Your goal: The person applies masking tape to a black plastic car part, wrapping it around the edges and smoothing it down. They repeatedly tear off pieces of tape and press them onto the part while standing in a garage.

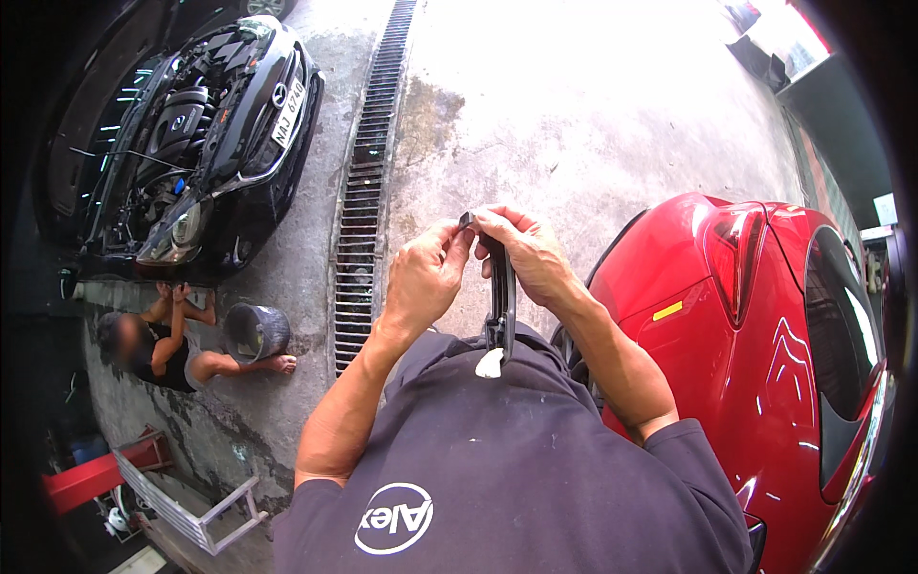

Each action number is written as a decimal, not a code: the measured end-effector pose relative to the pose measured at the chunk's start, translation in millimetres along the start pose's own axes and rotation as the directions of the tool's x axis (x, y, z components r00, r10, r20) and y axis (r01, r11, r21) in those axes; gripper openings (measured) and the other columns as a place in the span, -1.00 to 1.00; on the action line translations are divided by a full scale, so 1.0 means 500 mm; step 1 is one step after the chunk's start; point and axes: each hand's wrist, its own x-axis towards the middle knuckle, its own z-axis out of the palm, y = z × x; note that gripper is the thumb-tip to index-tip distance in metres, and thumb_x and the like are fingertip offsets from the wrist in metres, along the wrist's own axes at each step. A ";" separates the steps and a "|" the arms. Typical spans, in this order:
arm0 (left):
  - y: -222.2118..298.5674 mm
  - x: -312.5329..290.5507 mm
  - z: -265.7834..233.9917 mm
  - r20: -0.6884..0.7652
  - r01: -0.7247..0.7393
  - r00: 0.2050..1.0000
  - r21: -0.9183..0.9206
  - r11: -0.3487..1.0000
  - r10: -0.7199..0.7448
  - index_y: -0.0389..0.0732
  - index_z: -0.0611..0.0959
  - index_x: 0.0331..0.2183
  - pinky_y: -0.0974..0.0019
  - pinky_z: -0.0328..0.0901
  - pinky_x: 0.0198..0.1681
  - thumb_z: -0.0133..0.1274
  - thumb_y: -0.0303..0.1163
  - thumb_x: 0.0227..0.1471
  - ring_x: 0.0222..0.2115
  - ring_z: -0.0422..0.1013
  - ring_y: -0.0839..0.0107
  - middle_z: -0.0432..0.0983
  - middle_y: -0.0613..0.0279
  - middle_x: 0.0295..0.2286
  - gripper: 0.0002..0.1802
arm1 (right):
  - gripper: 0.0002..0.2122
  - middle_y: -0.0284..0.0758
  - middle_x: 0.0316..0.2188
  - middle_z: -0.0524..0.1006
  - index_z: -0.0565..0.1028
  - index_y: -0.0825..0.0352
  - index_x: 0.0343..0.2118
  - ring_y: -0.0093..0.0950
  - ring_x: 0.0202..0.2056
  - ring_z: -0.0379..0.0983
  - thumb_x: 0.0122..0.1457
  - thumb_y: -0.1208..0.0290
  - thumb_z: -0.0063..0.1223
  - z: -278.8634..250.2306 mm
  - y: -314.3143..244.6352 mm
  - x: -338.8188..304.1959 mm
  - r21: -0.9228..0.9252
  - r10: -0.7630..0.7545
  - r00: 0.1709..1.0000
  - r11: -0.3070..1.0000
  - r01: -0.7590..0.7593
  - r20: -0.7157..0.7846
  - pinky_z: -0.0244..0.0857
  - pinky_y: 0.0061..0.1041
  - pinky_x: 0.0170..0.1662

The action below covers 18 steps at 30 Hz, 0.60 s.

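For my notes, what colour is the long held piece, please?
The long piece is black, clearest in the head view.

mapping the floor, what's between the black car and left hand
Head view shows a drain grate set in concrete floor between the black car and left hand.

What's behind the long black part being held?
Concrete floor shows around the middle of the black part, and the dark shirt around its lower end. What lies directly behind it is covered; the right hand hides some of its upper end.
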 end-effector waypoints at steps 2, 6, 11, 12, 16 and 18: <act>-0.005 0.000 -0.004 -0.026 -0.130 0.991 0.101 0.986 0.133 -0.25 0.72 0.00 0.24 0.41 -0.51 0.12 -0.26 0.49 -0.62 0.53 0.49 0.58 0.23 -0.54 -0.73 | -0.81 -0.40 -0.34 0.66 0.62 0.31 -0.02 -0.64 -0.41 0.62 0.47 0.30 0.26 -0.002 -0.006 -0.001 0.034 -0.002 1.000 0.999 0.003 -0.008 0.56 -0.60 -0.42; 0.007 -0.002 -0.029 0.038 -0.129 0.991 0.139 0.982 0.125 -0.19 0.53 0.31 0.15 0.46 -0.34 0.14 -0.24 0.43 -0.40 0.65 0.39 0.64 0.14 -0.41 -0.47 | -0.79 -0.38 -0.32 0.65 0.58 0.31 0.00 -0.63 -0.40 0.62 0.46 0.32 0.27 0.011 -0.030 -0.028 0.033 0.005 1.000 0.999 -0.005 0.004 0.56 -0.59 -0.44; -0.052 0.046 -0.050 0.109 -0.060 0.984 -0.547 0.835 0.142 -0.36 0.42 0.37 0.21 0.53 0.06 0.05 -0.45 0.28 -0.05 0.66 0.23 0.63 -0.13 0.14 -0.33 | -0.81 -0.37 -0.35 0.63 0.56 0.33 -0.03 -0.66 -0.43 0.59 0.46 0.35 0.27 0.035 -0.046 -0.062 -0.203 -0.013 1.000 0.979 0.015 0.010 0.53 -0.60 -0.42; -0.046 0.055 -0.052 0.074 -0.050 0.991 -0.563 0.825 0.111 -0.36 0.41 0.37 0.20 0.54 0.07 0.05 -0.46 0.29 -0.05 0.66 0.23 0.64 -0.16 0.13 -0.34 | -0.81 -0.37 -0.35 0.63 0.56 0.33 -0.03 -0.67 -0.43 0.58 0.46 0.35 0.27 0.038 -0.047 -0.065 -0.252 -0.018 1.000 0.968 0.019 0.007 0.52 -0.61 -0.42; 0.000 0.090 -0.053 0.013 0.006 1.000 -0.667 0.745 0.003 -0.31 0.32 0.39 0.17 0.60 0.05 0.07 -0.46 0.38 -0.13 0.71 0.23 0.66 -0.27 0.07 -0.36 | -0.79 -0.46 -0.39 0.59 0.58 0.29 -0.03 -0.69 -0.38 0.51 0.41 0.31 0.30 0.028 -0.030 -0.060 -0.320 -0.037 0.999 0.947 0.031 -0.011 0.47 -0.58 -0.35; 0.034 0.097 -0.057 0.032 0.074 0.997 -0.731 0.678 -0.074 -0.29 0.27 0.41 0.18 0.62 -0.01 0.10 -0.46 0.41 -0.19 0.72 0.23 0.67 -0.26 0.05 -0.34 | -0.78 -0.45 -0.40 0.60 0.58 0.30 -0.03 -0.67 -0.38 0.50 0.40 0.30 0.30 0.026 -0.024 -0.055 -0.328 -0.034 0.999 0.945 0.020 -0.039 0.47 -0.54 -0.32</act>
